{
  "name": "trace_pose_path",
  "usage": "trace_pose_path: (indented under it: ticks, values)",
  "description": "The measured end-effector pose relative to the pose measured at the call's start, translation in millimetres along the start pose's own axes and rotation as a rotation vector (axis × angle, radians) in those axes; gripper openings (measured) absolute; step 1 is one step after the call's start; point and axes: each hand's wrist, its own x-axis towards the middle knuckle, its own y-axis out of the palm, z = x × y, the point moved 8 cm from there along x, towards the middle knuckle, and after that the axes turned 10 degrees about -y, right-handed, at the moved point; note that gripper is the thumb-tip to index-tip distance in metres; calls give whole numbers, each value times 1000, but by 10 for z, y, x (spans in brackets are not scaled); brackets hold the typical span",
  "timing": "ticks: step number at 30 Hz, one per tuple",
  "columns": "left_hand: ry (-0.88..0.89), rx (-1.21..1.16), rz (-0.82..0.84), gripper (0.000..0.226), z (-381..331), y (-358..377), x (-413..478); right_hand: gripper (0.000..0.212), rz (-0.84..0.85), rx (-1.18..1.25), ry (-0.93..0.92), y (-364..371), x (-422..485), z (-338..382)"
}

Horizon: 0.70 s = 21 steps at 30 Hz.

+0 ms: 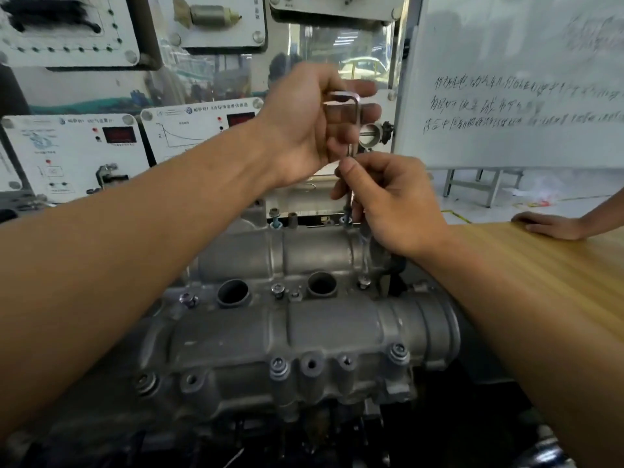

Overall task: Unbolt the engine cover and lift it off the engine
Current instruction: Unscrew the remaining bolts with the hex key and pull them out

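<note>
Hex key (pixel 354 130) held upright, tip at far-edge bolt (pixel 347 220). Short arm gripped by L hand (pixel 304 130); shaft pinched by R hand (pixel 391 204). Engine cover (pixel 304 325) seated on engine, centre, near-edge bolts in.

A wooden table (pixel 540 282) fills the right side; another person's hand (pixel 547 226) rests flat near its far edge.

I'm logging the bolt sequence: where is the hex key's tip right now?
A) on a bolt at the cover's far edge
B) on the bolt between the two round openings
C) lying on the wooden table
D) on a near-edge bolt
A: the hex key stands upright, held by the left hand at its bend and pinched by the right hand, with its tip at the far-edge bolt of the engine cover.
</note>
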Motion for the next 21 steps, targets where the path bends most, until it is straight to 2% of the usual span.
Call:
trace_pose_path:
  ticks: [2, 4, 9, 12, 16, 18, 21]
  values:
    - [-28, -60, 162, 37, 28, 60, -18, 31, -18, 19, 2, -14, 4, -27]
    - [-29, -30, 244, 34, 34, 70, -35, 32, -14, 16, 14, -14, -8, -33]
    - [17, 47, 249, 21, 12, 82, -24, 32, 11, -8, 35, 14, 9, -19]
    - [153, 191, 127, 15, -67, 58, -28, 31, 38, -60, 29, 27, 4, -24]
    - [294, 300, -169, 12, -187, -10, -13, 26, 60, -71, -8, 26, 1, 8]
    - [266, 311, -260, 5, -200, -35, 14, 25, 62, -60, -7, 30, 5, -10]
    - [101, 156, -213, 26, -83, -52, 50, 20, 23, 26, 17, 8, -7, -61]
